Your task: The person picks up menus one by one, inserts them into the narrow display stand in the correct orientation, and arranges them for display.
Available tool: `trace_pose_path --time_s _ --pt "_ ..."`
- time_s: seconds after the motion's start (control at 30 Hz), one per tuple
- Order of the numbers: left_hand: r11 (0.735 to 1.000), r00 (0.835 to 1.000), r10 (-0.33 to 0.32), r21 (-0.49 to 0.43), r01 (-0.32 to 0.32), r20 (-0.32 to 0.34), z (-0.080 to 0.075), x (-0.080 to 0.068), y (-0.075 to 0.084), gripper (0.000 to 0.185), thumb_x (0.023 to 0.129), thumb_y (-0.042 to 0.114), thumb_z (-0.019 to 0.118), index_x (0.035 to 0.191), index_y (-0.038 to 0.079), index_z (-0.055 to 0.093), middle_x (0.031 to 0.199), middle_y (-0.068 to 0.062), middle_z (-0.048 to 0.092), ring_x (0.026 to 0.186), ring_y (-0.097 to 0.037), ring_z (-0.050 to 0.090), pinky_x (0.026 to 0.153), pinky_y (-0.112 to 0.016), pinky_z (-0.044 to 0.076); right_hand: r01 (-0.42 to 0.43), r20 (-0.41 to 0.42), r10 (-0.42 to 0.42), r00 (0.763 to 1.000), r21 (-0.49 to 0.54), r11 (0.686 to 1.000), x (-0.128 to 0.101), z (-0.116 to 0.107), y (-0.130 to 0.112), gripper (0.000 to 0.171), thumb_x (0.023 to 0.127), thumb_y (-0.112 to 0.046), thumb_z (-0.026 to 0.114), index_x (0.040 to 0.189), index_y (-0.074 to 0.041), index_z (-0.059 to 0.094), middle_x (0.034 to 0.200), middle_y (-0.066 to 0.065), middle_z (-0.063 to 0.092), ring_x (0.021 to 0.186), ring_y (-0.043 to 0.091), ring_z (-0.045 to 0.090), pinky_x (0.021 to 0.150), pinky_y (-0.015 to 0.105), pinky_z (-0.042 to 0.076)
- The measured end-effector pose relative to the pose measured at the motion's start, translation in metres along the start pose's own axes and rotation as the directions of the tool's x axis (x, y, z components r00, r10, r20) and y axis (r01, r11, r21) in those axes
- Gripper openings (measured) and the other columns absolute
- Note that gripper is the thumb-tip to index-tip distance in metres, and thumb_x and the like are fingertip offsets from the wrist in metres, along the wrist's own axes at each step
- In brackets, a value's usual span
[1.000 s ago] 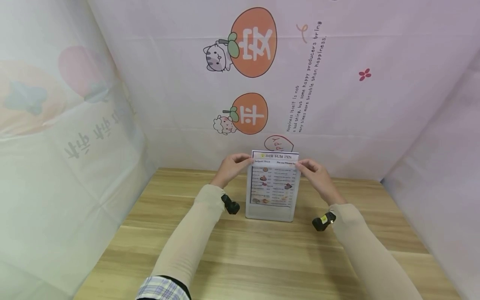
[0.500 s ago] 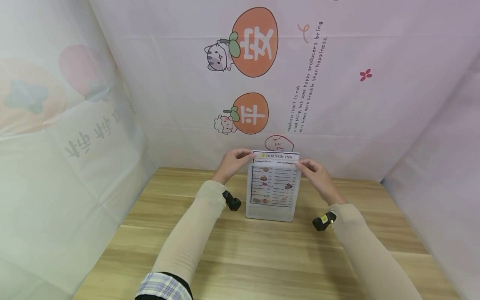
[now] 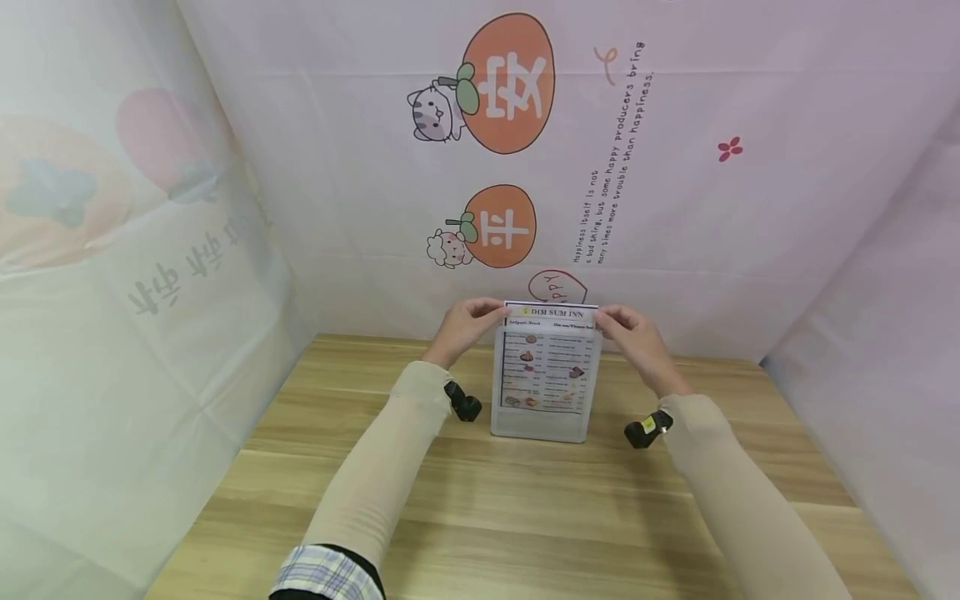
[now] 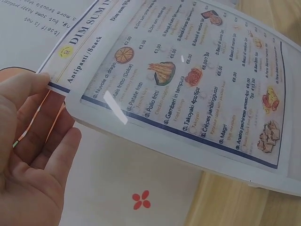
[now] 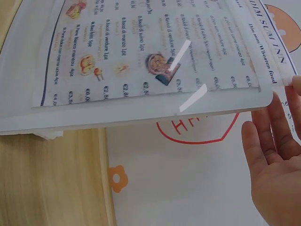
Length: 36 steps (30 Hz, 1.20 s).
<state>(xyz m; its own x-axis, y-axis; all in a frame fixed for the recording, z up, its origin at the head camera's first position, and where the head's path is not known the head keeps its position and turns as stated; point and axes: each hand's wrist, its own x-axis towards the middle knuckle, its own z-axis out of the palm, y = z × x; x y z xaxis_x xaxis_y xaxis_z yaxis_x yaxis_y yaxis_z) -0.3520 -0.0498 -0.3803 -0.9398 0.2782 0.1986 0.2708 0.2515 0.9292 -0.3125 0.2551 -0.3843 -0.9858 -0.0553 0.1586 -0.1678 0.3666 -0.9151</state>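
Observation:
A printed menu sheet (image 3: pixel 551 367) headed "DIM SUM INN" sits in a clear-fronted white menu stand (image 3: pixel 542 427), which is upright on the table. Its heading strip sticks out above the stand's rounded top. My left hand (image 3: pixel 461 331) pinches the sheet's upper left corner between thumb and index finger. At the upper right corner, my right hand (image 3: pixel 637 343) pinches the paper in the same way. The left wrist view shows the menu sheet (image 4: pixel 155 94) up close, with the other fingers of the left hand (image 4: pixel 35 160) behind it. The right hand (image 5: pixel 277 165) is partly cut off by its view's edge.
The stand is on a wood-grain table (image 3: pixel 525 517), near its back edge. A pale printed cloth (image 3: pixel 360 167) hangs behind, and another cloth (image 3: pixel 97 375) hangs along the left side. Each wrist carries a small black camera (image 3: pixel 462 402).
My right hand has moved up along the sheet's right edge to the top corner. My left hand has risen slightly on its side. The stand has stayed in place.

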Motion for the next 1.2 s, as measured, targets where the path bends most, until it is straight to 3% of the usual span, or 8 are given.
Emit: trace_pose_path --time_s 0.43,1.2 --pt "1.000 1.000 0.000 -0.019 0.000 -0.002 0.003 -0.004 0.000 0.028 0.096 0.040 0.068 0.112 0.018 0.074 0.109 0.005 0.071 0.108 -0.014 0.060 0.101 -0.041 0.045 0.042 0.013 -0.043 0.999 0.015 0.999 0.000 -0.001 0.002 0.052 0.101 -0.046 0.057 0.127 -0.001 0.058 0.126 0.012 0.059 0.116 0.022 0.053 0.107 0.045 0.041" --pt "1.000 1.000 -0.025 -0.018 0.025 0.010 0.005 -0.008 -0.014 0.026 0.096 0.042 0.068 0.110 0.021 0.075 0.106 0.005 0.072 0.108 -0.014 0.061 0.101 -0.043 0.046 0.040 0.024 -0.040 0.999 -0.009 0.999 -0.005 0.003 0.014 0.049 0.101 -0.046 0.058 0.123 -0.002 0.060 0.118 0.012 0.062 0.110 0.022 0.055 0.097 0.035 0.045"
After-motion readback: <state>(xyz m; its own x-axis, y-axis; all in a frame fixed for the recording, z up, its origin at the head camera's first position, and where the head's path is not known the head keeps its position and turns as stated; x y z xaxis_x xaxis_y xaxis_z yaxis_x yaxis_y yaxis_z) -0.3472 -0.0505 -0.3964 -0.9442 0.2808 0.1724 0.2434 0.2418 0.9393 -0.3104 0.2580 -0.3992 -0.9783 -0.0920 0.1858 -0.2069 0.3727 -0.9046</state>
